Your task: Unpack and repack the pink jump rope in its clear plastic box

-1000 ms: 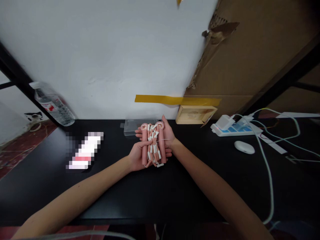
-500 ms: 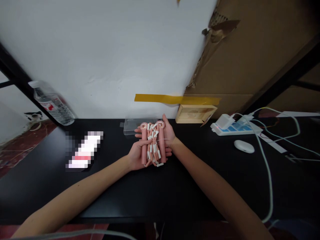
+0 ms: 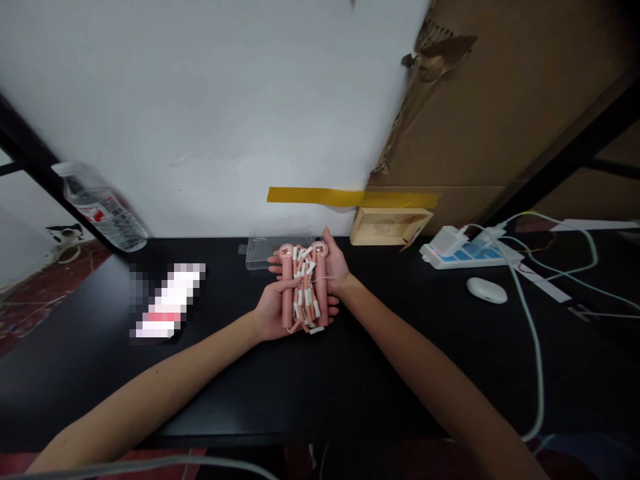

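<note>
A pink skipping rope [image 3: 303, 291], with two pink handles and a beaded pink-and-white cord bunched between them, rests in both hands above the black table [image 3: 320, 387]. My left hand [image 3: 270, 310] cups it from below at the near end, thumb curled over the left handle. My right hand [image 3: 336, 270] supports the far right side with fingers stretched behind the handles. A clear plastic box [image 3: 273, 251] lies just behind the hands by the wall.
A water bottle [image 3: 100, 208] stands at the left rear. A pixelated white object [image 3: 167, 300] lies left of the hands. A small cardboard box [image 3: 390, 227], a power strip [image 3: 463, 252] with white cables, and a white mouse [image 3: 487, 290] sit to the right.
Nothing has visibly moved in the hands; the view has only shifted slightly.
</note>
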A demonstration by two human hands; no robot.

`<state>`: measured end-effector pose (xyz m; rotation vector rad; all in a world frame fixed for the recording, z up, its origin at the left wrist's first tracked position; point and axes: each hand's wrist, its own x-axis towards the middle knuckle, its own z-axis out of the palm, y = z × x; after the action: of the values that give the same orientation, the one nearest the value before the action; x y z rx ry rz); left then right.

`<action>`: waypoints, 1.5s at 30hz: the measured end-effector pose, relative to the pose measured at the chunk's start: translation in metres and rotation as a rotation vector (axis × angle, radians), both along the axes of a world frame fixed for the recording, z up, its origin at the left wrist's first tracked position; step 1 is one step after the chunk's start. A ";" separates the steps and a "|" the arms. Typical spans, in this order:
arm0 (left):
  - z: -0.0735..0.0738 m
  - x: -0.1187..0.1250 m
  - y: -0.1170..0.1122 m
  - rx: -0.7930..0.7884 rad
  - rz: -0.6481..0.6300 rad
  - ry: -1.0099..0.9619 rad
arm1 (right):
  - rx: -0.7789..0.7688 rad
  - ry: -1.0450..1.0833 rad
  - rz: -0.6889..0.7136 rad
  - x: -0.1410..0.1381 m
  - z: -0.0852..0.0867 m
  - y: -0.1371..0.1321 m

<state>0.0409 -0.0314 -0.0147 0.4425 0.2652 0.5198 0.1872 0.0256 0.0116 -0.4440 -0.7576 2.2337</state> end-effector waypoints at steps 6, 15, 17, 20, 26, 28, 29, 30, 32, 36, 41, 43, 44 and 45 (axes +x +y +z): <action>-0.001 -0.003 -0.002 -0.018 -0.011 0.044 | -0.049 0.015 0.002 -0.001 0.000 -0.002; 0.027 -0.015 0.018 0.439 0.219 0.495 | 0.252 -0.258 -0.443 0.016 0.011 0.002; 0.032 -0.020 0.025 0.740 0.367 0.778 | 0.405 -0.347 -0.662 0.031 0.006 -0.003; 0.029 -0.027 0.029 1.267 0.494 1.198 | 0.631 -0.575 -0.830 0.056 -0.010 -0.019; 0.004 -0.024 0.025 1.445 0.495 1.341 | 1.090 -1.036 -0.708 0.083 -0.033 -0.042; -0.002 -0.021 0.023 1.426 0.537 1.253 | 1.245 -1.149 -0.582 0.082 -0.034 -0.043; -0.004 -0.019 0.022 1.423 0.550 1.223 | 1.292 -1.189 -0.519 0.081 -0.034 -0.043; -0.005 -0.018 0.021 1.429 0.555 1.209 | 1.316 -1.219 -0.462 0.080 -0.034 -0.043; -0.006 -0.017 0.020 1.475 0.537 1.199 | 1.325 -1.252 -0.377 0.078 -0.036 -0.044; 0.000 -0.022 0.018 1.584 0.462 1.131 | 1.309 -1.268 -0.300 0.077 -0.039 -0.046; 0.000 -0.033 0.017 1.614 0.432 1.258 | 1.308 -1.269 -0.291 0.077 -0.037 -0.048; -0.005 -0.034 0.015 1.556 0.502 1.256 | 1.323 -1.253 -0.286 0.076 -0.038 -0.049; -0.008 -0.032 0.014 1.529 0.537 1.221 | 1.329 -1.245 -0.282 0.074 -0.038 -0.049; -0.010 -0.030 0.013 1.515 0.561 1.179 | 1.329 -1.243 -0.279 0.073 -0.039 -0.049</action>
<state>0.0106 -0.0179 -0.0247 2.2073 1.1545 0.9108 0.2602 -0.0232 -0.0274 -1.0753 -2.2973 0.5935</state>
